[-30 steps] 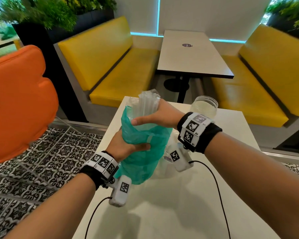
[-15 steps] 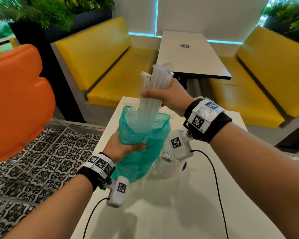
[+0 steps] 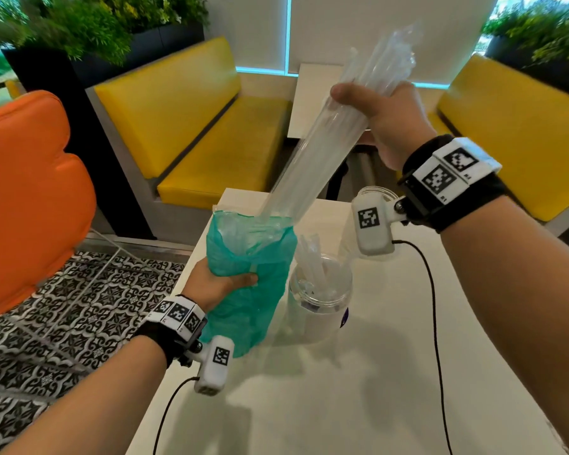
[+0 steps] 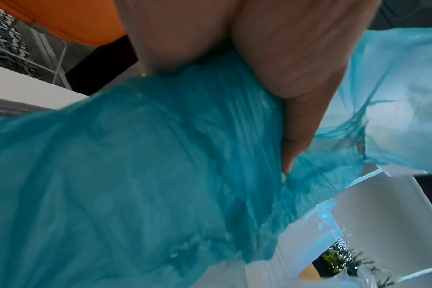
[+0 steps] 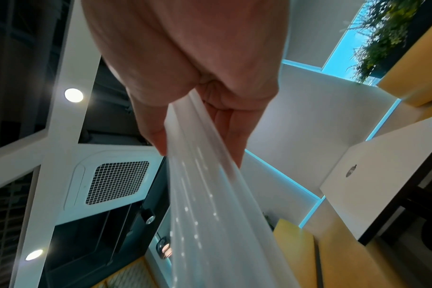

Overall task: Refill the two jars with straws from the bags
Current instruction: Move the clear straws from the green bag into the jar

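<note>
The bundle of clear straws [image 3: 322, 139] was tilted, its lower ends just inside the mouth of the teal bag [image 3: 250, 257]. The right hand [image 3: 388, 123] had its grip wrapped round the bundle; the left hand [image 3: 217, 284] pinched the bag over the counter [image 3: 375, 389]. Best lift clear, then lower ends-first into the near jar [image 3: 321, 290], bag held steady

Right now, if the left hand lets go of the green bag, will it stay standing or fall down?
Probably it collapses. The green bag is thin crumpled film, creased where the left hand squeezes it, so it looks floppy and light. The straws are almost out in the right hand, so little seems left inside to stiffen it.
</note>
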`<state>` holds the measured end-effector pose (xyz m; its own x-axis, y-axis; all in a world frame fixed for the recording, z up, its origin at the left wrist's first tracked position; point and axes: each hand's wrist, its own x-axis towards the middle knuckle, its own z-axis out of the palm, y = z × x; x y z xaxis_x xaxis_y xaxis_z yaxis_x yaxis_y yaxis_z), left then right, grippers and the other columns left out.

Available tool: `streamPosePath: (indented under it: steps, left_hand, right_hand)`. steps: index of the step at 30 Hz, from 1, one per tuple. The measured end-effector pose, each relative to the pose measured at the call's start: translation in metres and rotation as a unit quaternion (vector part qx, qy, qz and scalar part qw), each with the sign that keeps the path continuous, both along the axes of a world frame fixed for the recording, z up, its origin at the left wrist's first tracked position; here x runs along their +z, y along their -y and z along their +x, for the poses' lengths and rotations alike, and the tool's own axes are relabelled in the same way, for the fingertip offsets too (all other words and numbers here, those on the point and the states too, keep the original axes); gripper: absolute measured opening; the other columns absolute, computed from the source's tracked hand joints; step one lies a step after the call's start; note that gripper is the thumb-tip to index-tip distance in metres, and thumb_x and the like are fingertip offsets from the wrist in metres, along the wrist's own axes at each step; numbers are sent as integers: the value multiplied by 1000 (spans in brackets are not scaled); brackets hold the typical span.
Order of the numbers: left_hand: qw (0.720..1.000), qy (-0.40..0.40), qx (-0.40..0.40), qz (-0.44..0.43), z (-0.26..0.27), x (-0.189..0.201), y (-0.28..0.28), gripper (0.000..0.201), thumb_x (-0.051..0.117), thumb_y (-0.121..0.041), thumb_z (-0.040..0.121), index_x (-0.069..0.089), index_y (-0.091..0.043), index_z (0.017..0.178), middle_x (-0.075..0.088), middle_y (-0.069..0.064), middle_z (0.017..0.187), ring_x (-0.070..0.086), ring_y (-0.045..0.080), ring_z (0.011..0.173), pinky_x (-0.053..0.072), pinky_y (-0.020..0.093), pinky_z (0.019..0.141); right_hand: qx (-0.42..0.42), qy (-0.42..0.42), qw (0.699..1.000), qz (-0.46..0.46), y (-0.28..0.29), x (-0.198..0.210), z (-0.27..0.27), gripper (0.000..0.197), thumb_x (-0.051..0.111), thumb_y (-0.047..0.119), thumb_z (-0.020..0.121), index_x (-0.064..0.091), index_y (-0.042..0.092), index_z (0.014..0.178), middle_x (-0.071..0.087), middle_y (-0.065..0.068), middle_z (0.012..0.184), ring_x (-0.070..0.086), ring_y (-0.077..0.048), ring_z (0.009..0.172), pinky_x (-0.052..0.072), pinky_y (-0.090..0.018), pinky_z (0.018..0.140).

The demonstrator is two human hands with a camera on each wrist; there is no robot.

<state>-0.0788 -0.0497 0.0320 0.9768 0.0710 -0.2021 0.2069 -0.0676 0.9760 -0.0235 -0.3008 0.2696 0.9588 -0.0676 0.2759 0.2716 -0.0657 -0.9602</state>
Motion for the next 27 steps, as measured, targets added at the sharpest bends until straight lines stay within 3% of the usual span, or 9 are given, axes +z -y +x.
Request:
streamPosePath:
  steps: [2,4,7,9,12,16,20,24,27]
  left_hand:
    - [1000,1,15,-14,1,2,-1,64,97,-22,42,73,-15,100,78,5,97,74,28,93,58,52,86]
    - [999,8,25,-27,1,4,-2,57,95,-12,51,72,-13,103,78,5,97,74,28,93,58,52,86]
    - [998,27,30,-39,0,9,0,70,96,-20,45,70,-11,109,77,6,101,74,28,94,58,52,85]
    - [998,38,28,-42,-1,11,4,70,95,-20,45,70,-10,109,78,6,100,74,28,94,59,50,84]
    - [997,48,27,-54,-1,14,6,60,93,-6,55,69,-9,111,78,5,99,74,28,95,59,49,84]
    - [997,53,30,-57,-1,15,6,71,96,-22,45,70,-12,111,77,5,104,74,26,97,58,52,86]
    - [996,58,13,-60,-5,17,6,69,96,-16,50,69,-11,113,76,7,106,73,27,99,58,51,87]
    - [996,62,25,-59,-9,17,5,57,88,-3,63,67,-8,116,77,6,104,74,25,97,60,43,80]
    - [996,56,33,-63,-9,15,4,54,86,0,65,68,-7,114,76,7,105,73,26,97,60,43,81]
  right_hand:
    - [-24,-1,1000,-6,12,5,-1,22,77,16,80,57,18,89,69,0,91,73,-13,78,62,-37,73]
    - [-46,-12,999,-24,24,3,-1,29,78,20,80,53,19,95,66,0,99,71,-15,86,62,-36,75]
    - [-61,-50,991,-107,31,-18,0,50,80,28,78,56,8,117,67,-4,108,69,-19,95,61,-38,79]
    - [-57,-77,981,-167,28,-42,-2,56,81,32,74,59,5,118,68,-6,106,69,-20,94,60,-40,81]
    - [-36,-89,963,-251,20,-82,-10,39,78,29,78,65,7,108,69,-6,100,68,-21,93,57,-38,85]
    - [5,-113,953,-280,9,-133,-25,20,73,27,85,61,16,97,62,0,88,63,-17,87,55,-35,87]
    - [-5,-162,944,-288,4,-169,-26,44,71,39,85,60,9,115,60,-3,100,61,-21,97,52,-34,88]
    - [-32,-174,896,-407,2,-188,-25,70,74,52,77,48,10,127,54,-6,119,51,-24,113,47,-39,97]
    - [-29,-168,898,-406,0,-186,-25,78,78,50,74,43,14,133,52,-6,129,52,-24,115,44,-34,94]
